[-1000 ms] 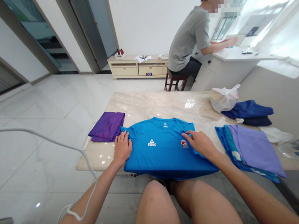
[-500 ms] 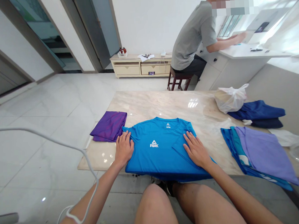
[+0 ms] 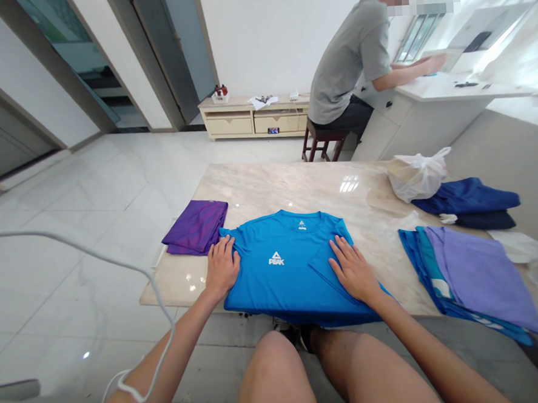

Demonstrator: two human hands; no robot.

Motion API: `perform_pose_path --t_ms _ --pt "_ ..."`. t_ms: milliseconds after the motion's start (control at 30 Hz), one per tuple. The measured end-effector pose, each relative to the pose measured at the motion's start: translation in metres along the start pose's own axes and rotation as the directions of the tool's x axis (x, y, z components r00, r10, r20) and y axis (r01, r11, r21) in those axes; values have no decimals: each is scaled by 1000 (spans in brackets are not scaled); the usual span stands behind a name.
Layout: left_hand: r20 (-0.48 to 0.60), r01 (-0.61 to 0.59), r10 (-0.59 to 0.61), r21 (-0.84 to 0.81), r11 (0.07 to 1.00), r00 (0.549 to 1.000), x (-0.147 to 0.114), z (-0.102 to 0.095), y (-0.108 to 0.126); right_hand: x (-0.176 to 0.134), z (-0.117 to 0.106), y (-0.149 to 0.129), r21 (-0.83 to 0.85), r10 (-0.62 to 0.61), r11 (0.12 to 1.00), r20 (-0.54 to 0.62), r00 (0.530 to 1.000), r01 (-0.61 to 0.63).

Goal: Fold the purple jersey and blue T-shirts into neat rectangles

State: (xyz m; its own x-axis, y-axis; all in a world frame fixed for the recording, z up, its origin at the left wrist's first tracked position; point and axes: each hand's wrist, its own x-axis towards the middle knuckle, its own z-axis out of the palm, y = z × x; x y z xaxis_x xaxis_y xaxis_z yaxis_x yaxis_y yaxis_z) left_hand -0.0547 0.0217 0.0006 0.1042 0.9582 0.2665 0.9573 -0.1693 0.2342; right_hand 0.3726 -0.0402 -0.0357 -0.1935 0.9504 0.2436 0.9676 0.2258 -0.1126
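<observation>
A blue T-shirt (image 3: 274,280) with a white PEAK logo lies front up on the marble-topped table (image 3: 268,180), its collar pointing away from me and its lower part hanging over the near edge. My left hand (image 3: 222,265) rests flat on the shirt's left side, by the sleeve. On the folded-in right sleeve lies my right hand (image 3: 352,268), fingers spread and palm down. Just beyond my left hand is a folded purple garment (image 3: 196,226).
Right of the shirt lies a stack of folded clothes with a lavender piece (image 3: 483,273) on top. Behind it are dark blue garments (image 3: 469,196) and a tied white plastic bag (image 3: 419,175). A white cable (image 3: 153,281) crosses my left arm. Beyond the table a person (image 3: 349,63) sits at a white desk.
Both hands and the blue T-shirt stay in practically the same place. The view has shifted very slightly, and the seated person's hands have moved a little.
</observation>
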Motion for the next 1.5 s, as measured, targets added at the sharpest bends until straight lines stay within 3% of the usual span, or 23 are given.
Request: perform_pose_path --t_ms 433,700,800,1000,1133,1200,1267,1367,1400,1500 --pt "107 -10 0 88 996 994 0 -10 6 8 -4 1 -15 69 998 81 994 -68" --pt "240 98 -134 156 983 962 4 -16 14 2 -7 10 -25 93 996 91 992 -91" --pt "226 102 -130 130 986 965 1 -12 18 0 -8 16 -24 90 996 94 992 -88" --pt "130 5 -5 -1 1000 991 -7 -1 19 0 -9 17 -22 90 996 90 992 -88" --pt "22 -16 18 -77 997 1000 1 -8 28 -1 -9 15 0 83 997 57 995 -83" --pt "-2 -44 44 -63 997 999 5 -20 44 -1 -8 15 12 81 997 44 996 -81" --pt "40 -180 181 -34 983 983 5 -39 66 -1 -7 15 20 79 997 40 996 -80" --pt "149 -433 438 -66 899 886 -2 -64 99 -1 -5 16 28 79 996 42 996 -80" --pt "153 -459 468 -93 884 870 -4 -69 107 -1 -5 16 29 79 996 42 996 -80" --pt "115 -397 415 -154 905 902 -4 -61 119 1 -8 17 25 83 996 61 995 -85"
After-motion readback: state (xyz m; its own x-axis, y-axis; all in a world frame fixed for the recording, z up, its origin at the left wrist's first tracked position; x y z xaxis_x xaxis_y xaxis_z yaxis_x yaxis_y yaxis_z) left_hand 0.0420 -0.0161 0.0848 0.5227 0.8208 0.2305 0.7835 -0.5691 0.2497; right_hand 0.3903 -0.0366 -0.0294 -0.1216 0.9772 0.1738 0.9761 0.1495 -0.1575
